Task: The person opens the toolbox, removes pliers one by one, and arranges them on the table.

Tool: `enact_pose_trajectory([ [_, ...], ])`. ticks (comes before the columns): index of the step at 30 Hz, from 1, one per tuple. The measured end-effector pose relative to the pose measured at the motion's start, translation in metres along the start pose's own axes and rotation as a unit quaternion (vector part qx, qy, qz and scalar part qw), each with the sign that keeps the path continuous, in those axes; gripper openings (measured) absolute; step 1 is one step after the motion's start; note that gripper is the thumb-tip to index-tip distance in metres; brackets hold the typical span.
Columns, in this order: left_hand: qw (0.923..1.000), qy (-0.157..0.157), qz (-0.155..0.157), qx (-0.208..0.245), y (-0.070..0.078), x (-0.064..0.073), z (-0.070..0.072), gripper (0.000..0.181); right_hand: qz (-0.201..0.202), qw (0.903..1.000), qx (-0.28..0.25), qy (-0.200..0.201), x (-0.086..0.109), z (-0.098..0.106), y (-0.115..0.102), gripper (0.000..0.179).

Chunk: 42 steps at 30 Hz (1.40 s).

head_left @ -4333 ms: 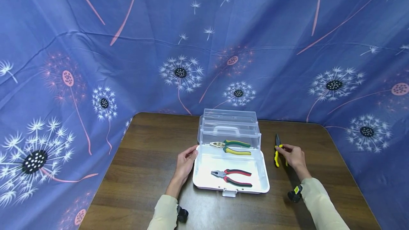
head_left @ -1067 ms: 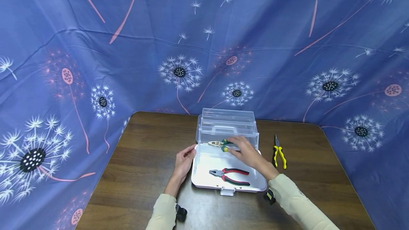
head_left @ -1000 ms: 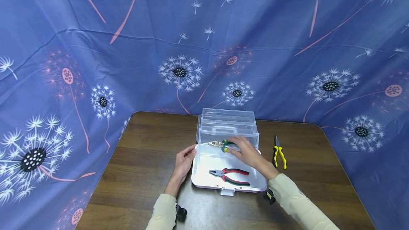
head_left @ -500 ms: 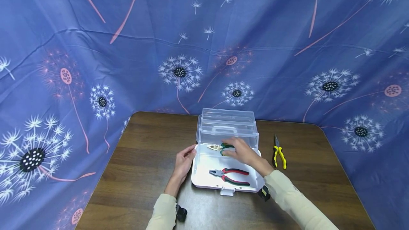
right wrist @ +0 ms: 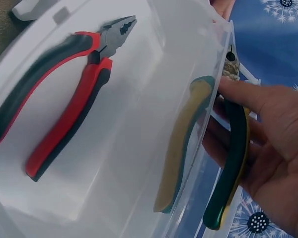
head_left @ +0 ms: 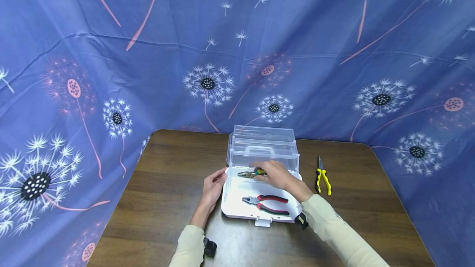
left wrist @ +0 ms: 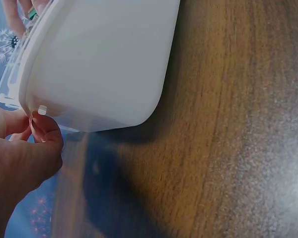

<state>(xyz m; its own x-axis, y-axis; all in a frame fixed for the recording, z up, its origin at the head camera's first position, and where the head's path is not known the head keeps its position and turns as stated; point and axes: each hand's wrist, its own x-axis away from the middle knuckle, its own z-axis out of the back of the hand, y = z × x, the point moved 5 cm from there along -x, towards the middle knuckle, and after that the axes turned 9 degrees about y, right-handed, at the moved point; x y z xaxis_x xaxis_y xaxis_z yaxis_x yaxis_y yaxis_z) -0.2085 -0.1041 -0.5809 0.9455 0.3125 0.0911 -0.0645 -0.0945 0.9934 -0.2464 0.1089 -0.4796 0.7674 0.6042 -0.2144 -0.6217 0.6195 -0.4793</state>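
A white toolbox point(head_left: 237, 209) with its clear lid raised stands mid-table. My left hand point(head_left: 213, 186) pinches its left rim between thumb and fingers, as the left wrist view point(left wrist: 37, 148) also shows. Over the box, my right hand point(head_left: 277, 174) grips green-and-yellow combination pliers point(head_left: 245, 174) near the pivot, jaws pointing left. In the right wrist view, one green handle point(right wrist: 233, 158) hangs beside the palm, and the other handle point(right wrist: 181, 144) shows through clear plastic. Red-and-black combination pliers point(head_left: 252, 200) lie on the floor of the box.
Yellow-and-black long-nose pliers point(head_left: 322, 176) lie on the wooden table point(head_left: 363, 201) right of the box. The clear lid point(head_left: 265, 139) stands up at the back. A latch point(head_left: 263, 222) juts from the front edge. Behind the table hangs a blue dandelion-print cloth point(head_left: 315, 52).
My right hand let go of the yellow pliers at the right and took hold of the green-and-yellow pliers. These have since shifted slightly left and nearer. My left hand stays at the box rim.
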Motion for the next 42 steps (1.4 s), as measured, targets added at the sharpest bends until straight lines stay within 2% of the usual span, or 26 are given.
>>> enact_pose_trajectory([
  [3,1.0000,0.000,0.001,-0.001,0.000,0.000,0.001,0.031,0.004,0.9997,-0.004,-0.024,0.000,0.000,-0.003,0.024],
  [7,1.0000,-0.002,0.002,0.002,-0.001,0.000,0.001,0.031,0.014,0.9998,-0.015,-0.008,0.002,0.003,-0.003,0.019],
  [12,1.0000,-0.001,0.003,0.002,-0.002,-0.001,0.002,0.031,0.002,0.9969,-0.061,0.049,0.006,0.013,0.003,0.020],
  [16,1.0000,-0.002,0.004,0.001,-0.003,-0.001,0.003,0.032,-0.027,0.9907,-0.097,0.091,0.012,0.022,0.009,0.023],
  [19,1.0000,-0.001,0.005,0.000,-0.003,-0.002,0.004,0.032,-0.058,0.9852,-0.111,0.117,0.017,0.030,0.015,0.025],
  [24,0.9999,-0.002,0.010,0.003,-0.002,-0.003,0.003,0.032,-0.087,0.9735,-0.107,0.183,0.025,0.048,0.023,0.026],
  [26,0.9999,-0.001,0.010,0.006,-0.002,-0.003,0.002,0.032,-0.106,0.9669,-0.109,0.205,0.028,0.056,0.027,0.027],
  [34,0.9999,-0.005,0.004,0.010,-0.002,-0.002,0.001,0.032,-0.209,0.9355,-0.164,0.233,0.044,0.074,0.052,0.036],
  [40,1.0000,-0.007,0.000,0.007,0.001,0.000,0.000,0.032,-0.278,0.8869,-0.267,0.255,0.064,0.079,0.076,0.042],
  [42,0.9999,-0.006,0.005,0.009,0.000,0.000,0.000,0.032,-0.298,0.8741,-0.281,0.260,0.072,0.082,0.083,0.044],
])
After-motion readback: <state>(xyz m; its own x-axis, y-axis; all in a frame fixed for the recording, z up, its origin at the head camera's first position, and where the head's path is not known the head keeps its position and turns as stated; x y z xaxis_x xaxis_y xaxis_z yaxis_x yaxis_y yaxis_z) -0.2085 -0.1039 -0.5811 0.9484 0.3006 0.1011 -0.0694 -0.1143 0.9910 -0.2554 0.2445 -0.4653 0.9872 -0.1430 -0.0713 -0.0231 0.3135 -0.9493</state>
